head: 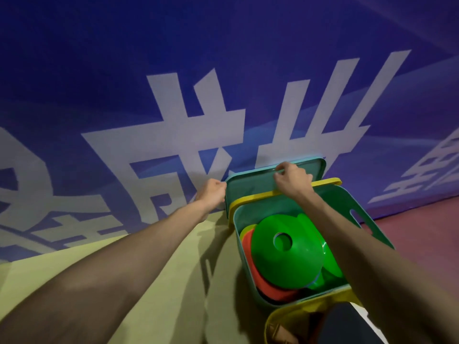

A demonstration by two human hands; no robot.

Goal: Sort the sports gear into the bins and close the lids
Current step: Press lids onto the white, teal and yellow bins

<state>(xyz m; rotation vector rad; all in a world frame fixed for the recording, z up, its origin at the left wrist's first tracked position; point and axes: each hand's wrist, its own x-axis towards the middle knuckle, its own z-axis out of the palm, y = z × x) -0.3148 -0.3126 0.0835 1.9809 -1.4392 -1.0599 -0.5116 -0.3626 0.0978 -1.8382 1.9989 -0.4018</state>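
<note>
A teal bin (372,219) stands open on the floor by the wall, holding a stack of flat disc cones: bright green ones (290,247) on top, orange (260,276) and yellow ones under them. Behind it a teal lid (250,187) leans upright against the wall, with a yellow lid (263,196) in front of it. My left hand (213,193) grips the teal lid's left edge. My right hand (293,178) is closed over the teal lid's top edge.
A yellow bin (273,319) sits nearest me at the bottom, with brown and dark items inside that I cannot identify. A blue wall banner (173,108) with large white characters rises right behind the bins. Yellow-green floor (173,281) lies to the left, red floor (422,219) to the right.
</note>
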